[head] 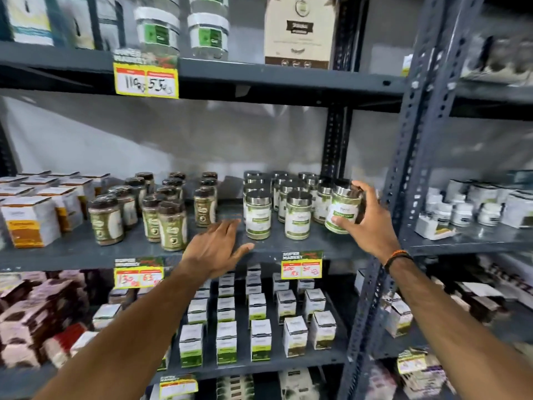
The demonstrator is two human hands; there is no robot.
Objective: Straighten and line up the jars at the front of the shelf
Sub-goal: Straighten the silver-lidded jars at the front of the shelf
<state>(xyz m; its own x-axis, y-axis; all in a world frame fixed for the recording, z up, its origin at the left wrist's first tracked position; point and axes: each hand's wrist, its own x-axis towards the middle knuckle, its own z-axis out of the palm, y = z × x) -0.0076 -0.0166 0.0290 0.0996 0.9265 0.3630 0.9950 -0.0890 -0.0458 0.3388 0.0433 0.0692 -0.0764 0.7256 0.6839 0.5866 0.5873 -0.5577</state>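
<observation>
Glass jars with steel lids and green-and-white labels stand in rows on the right of the grey middle shelf (pixel 288 246). Two of them are at the front: one jar (pixel 258 215) and its neighbour (pixel 298 216). My right hand (pixel 366 217) grips a third such jar (pixel 343 209), tilted a little and held at the shelf's right front. My left hand (pixel 215 249) hovers flat with fingers spread over the shelf's front edge, left of the steel-lidded jars, touching no jar.
Brown-lidded jars (pixel 171 226) fill the shelf's middle, white and orange boxes (pixel 30 220) its left. A perforated steel upright (pixel 401 203) stands right behind my right hand. Price tags (pixel 301 265) hang on the shelf edge. Small boxes fill the lower shelf (pixel 253 362).
</observation>
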